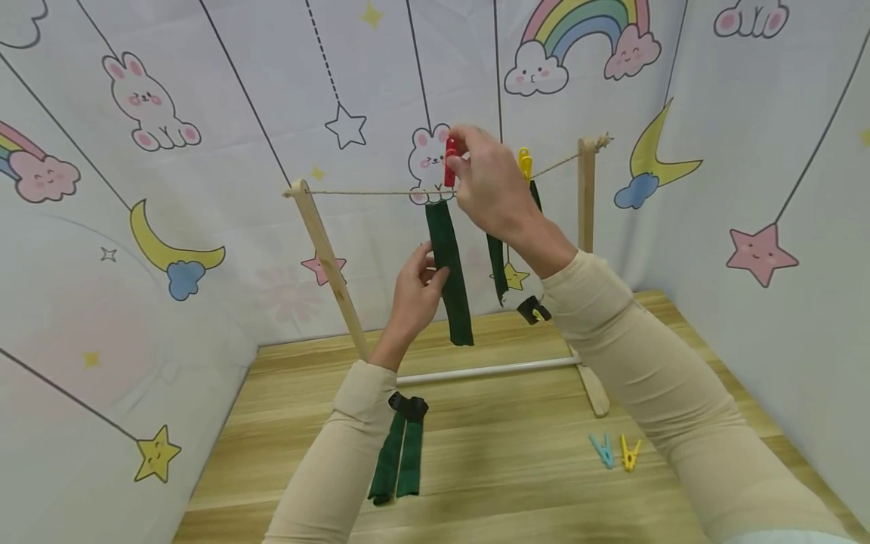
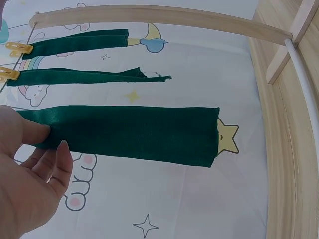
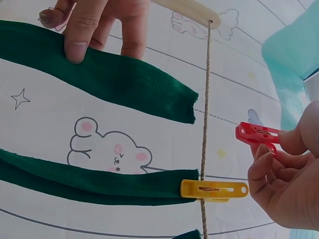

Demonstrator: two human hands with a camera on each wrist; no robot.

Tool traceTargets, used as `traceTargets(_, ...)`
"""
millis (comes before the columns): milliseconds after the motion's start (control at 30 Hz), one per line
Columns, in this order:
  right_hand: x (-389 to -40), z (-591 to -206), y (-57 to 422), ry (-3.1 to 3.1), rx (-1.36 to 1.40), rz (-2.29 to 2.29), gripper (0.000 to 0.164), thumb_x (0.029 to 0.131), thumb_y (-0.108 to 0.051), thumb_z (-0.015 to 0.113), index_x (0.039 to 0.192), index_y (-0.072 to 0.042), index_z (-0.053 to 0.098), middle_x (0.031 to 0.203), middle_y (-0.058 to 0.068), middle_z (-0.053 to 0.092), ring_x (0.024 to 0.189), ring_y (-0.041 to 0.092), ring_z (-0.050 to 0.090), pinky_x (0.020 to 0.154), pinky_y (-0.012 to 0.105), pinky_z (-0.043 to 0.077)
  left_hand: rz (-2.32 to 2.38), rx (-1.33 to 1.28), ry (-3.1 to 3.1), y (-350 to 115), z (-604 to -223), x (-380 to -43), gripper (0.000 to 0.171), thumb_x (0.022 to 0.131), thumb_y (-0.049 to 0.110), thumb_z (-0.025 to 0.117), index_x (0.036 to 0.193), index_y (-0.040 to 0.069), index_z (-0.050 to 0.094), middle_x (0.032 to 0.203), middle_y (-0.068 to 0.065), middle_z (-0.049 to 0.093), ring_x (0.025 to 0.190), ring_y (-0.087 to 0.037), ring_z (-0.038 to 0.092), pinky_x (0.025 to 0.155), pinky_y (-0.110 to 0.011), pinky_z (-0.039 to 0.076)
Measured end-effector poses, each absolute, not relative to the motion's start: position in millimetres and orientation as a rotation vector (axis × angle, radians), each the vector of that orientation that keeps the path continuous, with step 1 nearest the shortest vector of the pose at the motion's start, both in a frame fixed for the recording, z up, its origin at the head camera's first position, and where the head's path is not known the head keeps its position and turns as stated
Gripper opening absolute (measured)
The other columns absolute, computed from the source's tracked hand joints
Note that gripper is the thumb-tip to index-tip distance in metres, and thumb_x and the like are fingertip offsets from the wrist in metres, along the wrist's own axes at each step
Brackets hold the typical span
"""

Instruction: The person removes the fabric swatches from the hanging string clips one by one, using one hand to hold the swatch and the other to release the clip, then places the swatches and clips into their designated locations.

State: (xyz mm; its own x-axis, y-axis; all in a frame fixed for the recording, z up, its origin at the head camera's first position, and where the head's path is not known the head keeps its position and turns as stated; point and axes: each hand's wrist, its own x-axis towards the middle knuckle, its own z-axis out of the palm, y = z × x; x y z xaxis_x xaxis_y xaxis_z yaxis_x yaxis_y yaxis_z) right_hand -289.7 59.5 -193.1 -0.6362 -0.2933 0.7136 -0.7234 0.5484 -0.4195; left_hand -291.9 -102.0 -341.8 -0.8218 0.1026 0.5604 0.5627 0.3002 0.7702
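Note:
My left hand [image 1: 416,295] pinches a dark green cloth strip [image 1: 451,279] between thumb and fingers, and the strip hangs down below them. Its upper end is just under the twine line [image 1: 367,193]; the right wrist view shows a small gap between them. Above the line, my right hand [image 1: 499,181] holds a red clothespin [image 3: 256,133] by its handle end, apart from the strip. Beside it, a yellow clothespin [image 3: 214,189] clips another green strip [image 3: 99,186] to the twine. The left wrist view shows a further strip [image 2: 82,42] hung by a second yellow clothespin [image 2: 19,49].
Wooden posts [image 1: 333,272] carry the twine, with a white rod [image 1: 489,372] low between them. On the wooden tabletop [image 1: 503,468] lie a blue clothespin [image 1: 602,451], a yellow one [image 1: 630,453], and green strips [image 1: 409,457] with a black piece [image 1: 410,408] at one end.

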Motion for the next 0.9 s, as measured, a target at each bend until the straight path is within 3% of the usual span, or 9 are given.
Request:
traceTargets(300, -282, -204, 70, -2.183, 0.841, 1.021, 0.033, 0.103, -0.008, 0.050, 0.133, 0.007, 0.052, 0.114, 0.018, 0.060, 0.099, 0.027, 0.057, 0.084, 0.034, 0.054, -1.541, -0.589, -2.170, -105, -343, -289, 0.039, 0.099, -0.003, 0.057, 0.138, 0.002, 0.054, 0.103, -0.020, 0.063, 0.091, -0.030, 0.069, 0.080, -0.037, 0.055)
traceTargets(667, -271, -222, 98, -2.157, 0.804, 0.992, 0.033, 0.100, -0.016, 0.061, 0.125, 0.006, 0.059, 0.103, 0.016, 0.065, 0.091, 0.025, 0.059, 0.078, 0.035, 0.051, -1.555, -0.505, -2.226, -116, -355, -280, 0.048, 0.100, 0.000, 0.057, 0.147, 0.002, 0.046, 0.109, -0.020, 0.062, 0.096, -0.031, 0.067, 0.084, -0.039, 0.054)
traceTargets(900, -268, -235, 111, -2.143, 0.796, 0.980, 0.027, 0.097, -0.014, 0.065, 0.116, 0.005, 0.064, 0.097, 0.015, 0.067, 0.083, 0.024, 0.062, 0.073, 0.036, 0.052, -1.574, -0.511, -2.213, -116, -362, -277, 0.041, 0.100, -0.001, 0.057, 0.140, 0.006, 0.053, 0.104, -0.018, 0.063, 0.088, -0.029, 0.068, 0.074, -0.034, 0.053)
